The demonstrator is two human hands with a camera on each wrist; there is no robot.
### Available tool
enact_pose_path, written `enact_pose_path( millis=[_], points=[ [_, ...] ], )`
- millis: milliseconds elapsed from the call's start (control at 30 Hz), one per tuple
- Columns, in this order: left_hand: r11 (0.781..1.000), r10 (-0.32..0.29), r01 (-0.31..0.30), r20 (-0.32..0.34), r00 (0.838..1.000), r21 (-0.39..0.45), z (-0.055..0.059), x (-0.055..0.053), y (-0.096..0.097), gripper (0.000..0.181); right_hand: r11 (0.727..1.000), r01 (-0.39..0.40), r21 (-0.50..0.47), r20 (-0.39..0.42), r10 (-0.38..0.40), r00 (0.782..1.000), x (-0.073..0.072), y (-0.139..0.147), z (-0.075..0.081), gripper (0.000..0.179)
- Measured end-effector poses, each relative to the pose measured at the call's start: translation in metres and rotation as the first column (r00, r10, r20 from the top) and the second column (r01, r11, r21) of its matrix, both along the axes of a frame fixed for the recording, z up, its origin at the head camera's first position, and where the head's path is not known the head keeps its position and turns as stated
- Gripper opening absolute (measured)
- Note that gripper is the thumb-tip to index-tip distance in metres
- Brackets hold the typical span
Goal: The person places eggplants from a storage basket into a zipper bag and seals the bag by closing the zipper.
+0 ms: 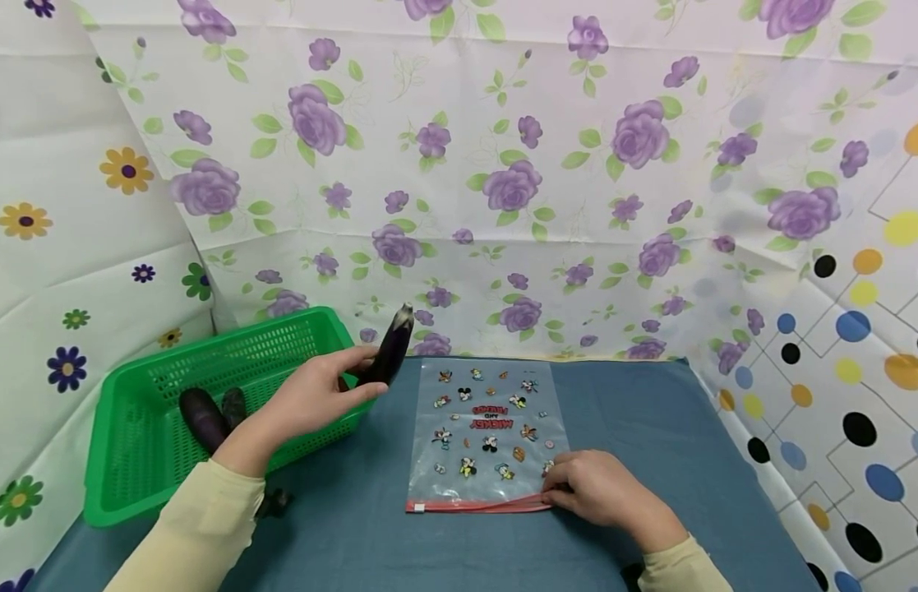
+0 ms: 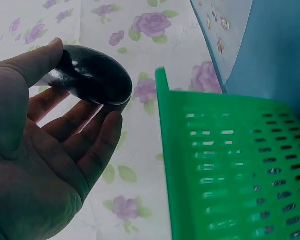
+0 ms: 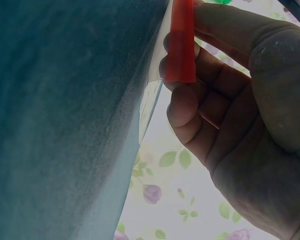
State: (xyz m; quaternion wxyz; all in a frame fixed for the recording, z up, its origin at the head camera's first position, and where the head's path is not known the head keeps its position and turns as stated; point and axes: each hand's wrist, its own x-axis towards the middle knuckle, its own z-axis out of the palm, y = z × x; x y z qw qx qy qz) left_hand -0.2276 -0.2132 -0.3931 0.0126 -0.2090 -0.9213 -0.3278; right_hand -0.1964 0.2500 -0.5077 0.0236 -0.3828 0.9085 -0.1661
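My left hand (image 1: 321,390) grips a dark eggplant (image 1: 390,349) between thumb and fingers, over the right end of the green basket (image 1: 107,460). The eggplant's pale-tipped stem end points up and away; in the left wrist view its rounded, glossy end (image 2: 102,77) shows beside the basket wall. A clear zip bag (image 1: 459,419) printed with cartoon figures lies flat on the blue cloth, its red zip edge (image 1: 488,506) toward me. With thumb and fingers my right hand (image 1: 595,489) pinches that edge at its right corner, as the red strip (image 3: 182,55) in the right wrist view shows.
Inside the basket lie another eggplant (image 1: 202,418) and a dark, rough-skinned vegetable (image 1: 234,405), partly behind my left forearm. Blue cloth (image 1: 651,427) covers the table. Flowered sheeting (image 1: 459,181) rises behind it, and a dotted sheet (image 1: 858,395) stands at the right.
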Motion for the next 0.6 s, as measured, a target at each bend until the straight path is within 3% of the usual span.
enact_pose_path(
  millis=[600],
  points=[
    [0.997, -0.073, 0.072, 0.039, 0.997, 0.021, -0.027, 0.010, 0.022, 0.066, 1.000, 0.004, -0.002, 0.010, -0.004, 1.000, 0.001, -0.001, 0.001, 0.006]
  ],
)
